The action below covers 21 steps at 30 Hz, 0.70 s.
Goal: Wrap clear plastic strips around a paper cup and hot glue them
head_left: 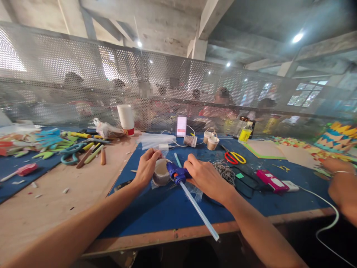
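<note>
My right hand (200,175) is wrapped round a blue hot glue gun (175,172). A long, pale glue stick (199,210) sticks out of its back towards me. Directly left of the gun stands a small paper cup (161,174), its open top facing up. The fingers of my left hand (147,165) are pinched together at the cup's far left rim; what they hold, if anything, is hidden. Just beyond the gun lies a light blue stick (177,160).
Twine (224,173), scissors (234,157) and a magenta box (272,181) lie right. Two small handled cups (212,142) and a lit phone (181,126) stand behind. Tools (90,153) and stacked cups (126,120) are left. Another person's hand (338,167) reaches in right.
</note>
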{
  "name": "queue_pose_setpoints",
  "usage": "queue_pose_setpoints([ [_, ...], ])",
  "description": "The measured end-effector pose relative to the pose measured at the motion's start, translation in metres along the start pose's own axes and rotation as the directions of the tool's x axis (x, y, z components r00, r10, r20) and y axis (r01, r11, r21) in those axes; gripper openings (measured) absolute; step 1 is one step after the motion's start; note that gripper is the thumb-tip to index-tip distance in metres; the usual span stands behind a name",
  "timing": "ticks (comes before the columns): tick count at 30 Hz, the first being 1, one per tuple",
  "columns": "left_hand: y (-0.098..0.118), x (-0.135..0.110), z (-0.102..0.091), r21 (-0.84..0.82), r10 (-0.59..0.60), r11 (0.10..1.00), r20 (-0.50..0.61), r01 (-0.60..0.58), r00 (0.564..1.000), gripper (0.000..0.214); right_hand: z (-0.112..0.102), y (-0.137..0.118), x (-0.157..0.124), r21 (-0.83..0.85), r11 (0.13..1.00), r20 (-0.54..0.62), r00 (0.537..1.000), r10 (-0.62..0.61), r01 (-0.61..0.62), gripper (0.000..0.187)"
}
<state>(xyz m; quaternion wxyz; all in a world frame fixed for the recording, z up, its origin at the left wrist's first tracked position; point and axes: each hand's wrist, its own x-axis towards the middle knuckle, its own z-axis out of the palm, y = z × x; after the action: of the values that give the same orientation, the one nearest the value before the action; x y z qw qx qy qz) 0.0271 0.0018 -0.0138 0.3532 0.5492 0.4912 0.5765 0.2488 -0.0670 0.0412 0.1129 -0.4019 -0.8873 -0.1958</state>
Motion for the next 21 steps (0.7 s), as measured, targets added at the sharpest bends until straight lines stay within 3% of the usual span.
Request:
queue_pose_setpoints([
  [21,-0.0007,-0.0004,0.0006,-0.015,-0.003,1.000,-0.013,0.002,1.000,0.026,-0.0070,0.0013,-0.0085,-0.005,1.000,0.027,0.999,0.020,-0.020,0.014],
])
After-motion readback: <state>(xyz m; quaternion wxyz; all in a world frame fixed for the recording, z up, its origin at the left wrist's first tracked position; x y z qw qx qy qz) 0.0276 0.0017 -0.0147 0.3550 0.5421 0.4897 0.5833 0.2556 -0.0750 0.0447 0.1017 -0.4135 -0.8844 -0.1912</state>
